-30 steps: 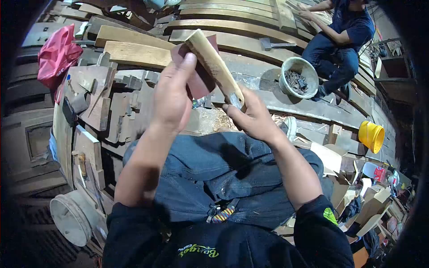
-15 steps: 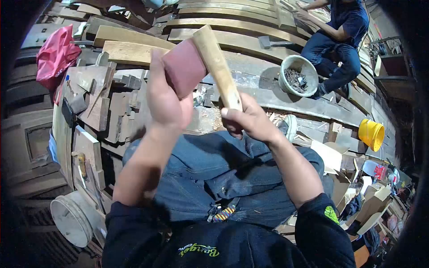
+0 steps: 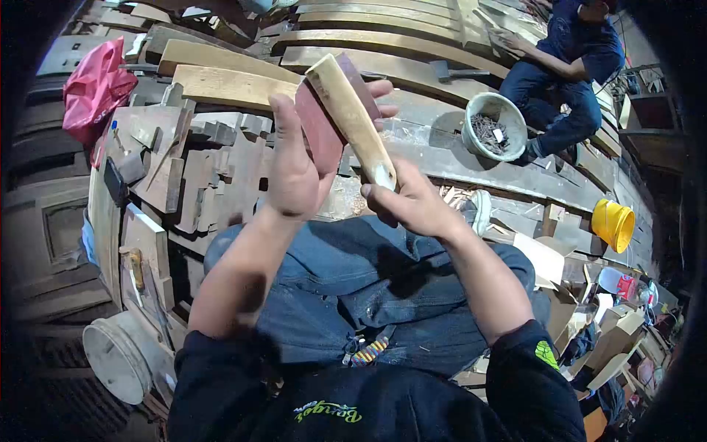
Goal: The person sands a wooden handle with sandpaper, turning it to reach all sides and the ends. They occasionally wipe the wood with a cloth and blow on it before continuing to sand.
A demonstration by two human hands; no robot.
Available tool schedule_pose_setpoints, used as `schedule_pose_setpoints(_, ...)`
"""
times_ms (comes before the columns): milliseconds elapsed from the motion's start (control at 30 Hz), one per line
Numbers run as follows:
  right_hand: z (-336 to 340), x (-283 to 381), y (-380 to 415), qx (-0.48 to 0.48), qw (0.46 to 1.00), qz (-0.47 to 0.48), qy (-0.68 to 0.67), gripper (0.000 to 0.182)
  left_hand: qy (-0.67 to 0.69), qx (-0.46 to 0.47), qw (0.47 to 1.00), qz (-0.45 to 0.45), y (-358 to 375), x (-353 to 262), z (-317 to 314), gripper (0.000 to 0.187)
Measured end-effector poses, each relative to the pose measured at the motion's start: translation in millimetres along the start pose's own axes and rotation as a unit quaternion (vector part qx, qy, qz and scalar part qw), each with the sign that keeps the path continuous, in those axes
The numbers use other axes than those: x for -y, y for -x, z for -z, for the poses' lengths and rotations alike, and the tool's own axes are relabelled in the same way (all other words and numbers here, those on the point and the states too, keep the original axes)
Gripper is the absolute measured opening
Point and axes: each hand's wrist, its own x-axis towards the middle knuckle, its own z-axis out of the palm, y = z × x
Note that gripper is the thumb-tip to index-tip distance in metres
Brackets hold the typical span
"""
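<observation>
A light wooden piece (image 3: pixel 346 114) slants upward in front of me, its lower end between the thumb and fingers of my right hand (image 3: pixel 416 202). Behind it, reddish sandpaper (image 3: pixel 318 129) lies against the palm of my left hand (image 3: pixel 298 173). The left thumb stands up apart from the sheet, and fingertips show beyond its right side. The wooden piece crosses over the sandpaper and appears to touch it. My left palm supports the sheet from behind.
Wooden boards (image 3: pixel 236 85) lie at the upper left, by a pink bag (image 3: pixel 96 88). A hammer (image 3: pixel 456 72) lies near a bucket of nails (image 3: pixel 493 125). Another person (image 3: pixel 563 66) sits at the upper right. A yellow bucket (image 3: pixel 613 225) stands at the right.
My left hand has shifted right and opened its thumb outward. The sandpaper now shows on both sides of the wooden piece, whose upper end has moved slightly left and down.
</observation>
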Motion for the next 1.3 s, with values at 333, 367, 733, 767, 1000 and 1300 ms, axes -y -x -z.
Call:
schedule_pose_setpoints(333,2.8,3.6,2.4,0.013,1.000,-0.014,0.015,0.033,-0.023,0.070,0.996,0.046,1.1,-7.8,4.2,0.111)
schedule_pose_setpoints(367,5.5,4.6,3.1,0.013,1.000,-0.014,0.015,0.033,-0.023,0.069,0.996,0.046,1.5,-9.7,2.9,0.111)
schedule_pose_setpoints(733,11.0,7.3,4.4,0.254,0.926,-0.142,-0.239,0.019,0.187,0.141,0.971,0.039,2.1,-0.8,16.0,0.051)
schedule_pose_setpoints(767,10.0,6.3,4.3,0.255,0.926,-0.142,-0.238,0.019,0.239,0.149,0.958,0.048,1.7,1.1,15.6,0.040)
schedule_pose_setpoints(1000,-9.0,-8.7,3.5,0.364,0.822,-0.160,-0.408,0.021,0.249,0.161,0.949,0.111,7.0,-0.2,5.7,0.029)
schedule_pose_setpoints(1300,-14.4,-8.3,1.6,0.187,0.938,-0.166,-0.242,0.021,0.194,0.015,0.974,0.113,10.4,-1.9,2.1,0.027)
